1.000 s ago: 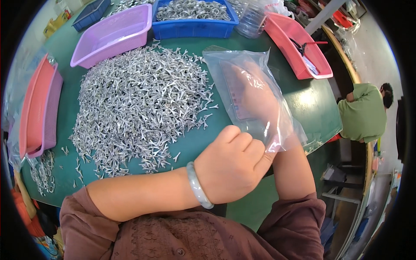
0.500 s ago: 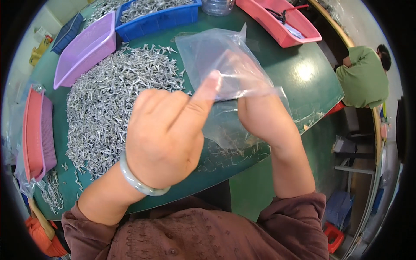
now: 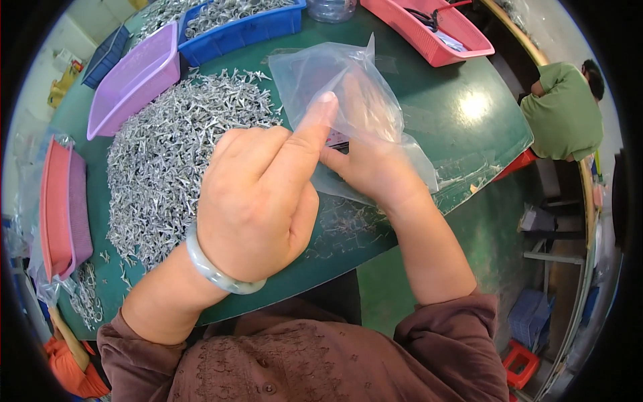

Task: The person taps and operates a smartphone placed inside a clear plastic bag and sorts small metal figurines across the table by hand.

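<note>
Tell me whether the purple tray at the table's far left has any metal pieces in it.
No, the purple tray shows only its bare inside, while the metal pieces lie heaped on the green table beside it.

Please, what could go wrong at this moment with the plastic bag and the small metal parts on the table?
1. The clear plastic bag is thin, and the left hand pinches it with a fingertip only; it may slip, or the sharp-looking parts may pierce it.
2. The pile of small metal parts lies close under the left wrist, near the green table edge; a sweep could push some off.
</note>
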The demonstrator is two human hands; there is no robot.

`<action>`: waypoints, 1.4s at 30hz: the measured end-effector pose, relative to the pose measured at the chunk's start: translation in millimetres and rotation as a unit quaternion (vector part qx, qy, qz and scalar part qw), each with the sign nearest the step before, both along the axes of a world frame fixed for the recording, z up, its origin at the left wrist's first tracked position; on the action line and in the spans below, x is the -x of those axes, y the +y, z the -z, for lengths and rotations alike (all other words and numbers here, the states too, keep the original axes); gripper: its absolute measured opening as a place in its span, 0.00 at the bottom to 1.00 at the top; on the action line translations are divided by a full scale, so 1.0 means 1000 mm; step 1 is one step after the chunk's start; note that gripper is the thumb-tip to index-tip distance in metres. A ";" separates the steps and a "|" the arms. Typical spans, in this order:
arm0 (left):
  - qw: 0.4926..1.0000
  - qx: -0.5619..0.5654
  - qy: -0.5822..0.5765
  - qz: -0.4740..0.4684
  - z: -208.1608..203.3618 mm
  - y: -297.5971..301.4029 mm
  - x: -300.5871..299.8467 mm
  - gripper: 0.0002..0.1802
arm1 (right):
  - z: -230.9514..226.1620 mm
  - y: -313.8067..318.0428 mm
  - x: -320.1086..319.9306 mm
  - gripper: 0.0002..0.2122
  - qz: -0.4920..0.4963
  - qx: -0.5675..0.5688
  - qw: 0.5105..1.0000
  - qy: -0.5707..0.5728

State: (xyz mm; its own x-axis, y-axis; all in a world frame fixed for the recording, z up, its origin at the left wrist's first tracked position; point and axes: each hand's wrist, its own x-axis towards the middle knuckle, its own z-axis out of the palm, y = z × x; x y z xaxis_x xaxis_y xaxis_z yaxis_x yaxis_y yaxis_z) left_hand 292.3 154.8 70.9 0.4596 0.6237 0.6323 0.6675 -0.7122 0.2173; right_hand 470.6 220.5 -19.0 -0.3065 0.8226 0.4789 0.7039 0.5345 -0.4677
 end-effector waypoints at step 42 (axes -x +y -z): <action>0.999 0.026 0.039 0.027 0.019 -0.043 0.030 0.29 | -0.042 -0.144 -0.007 0.35 0.021 -0.014 0.999 -0.041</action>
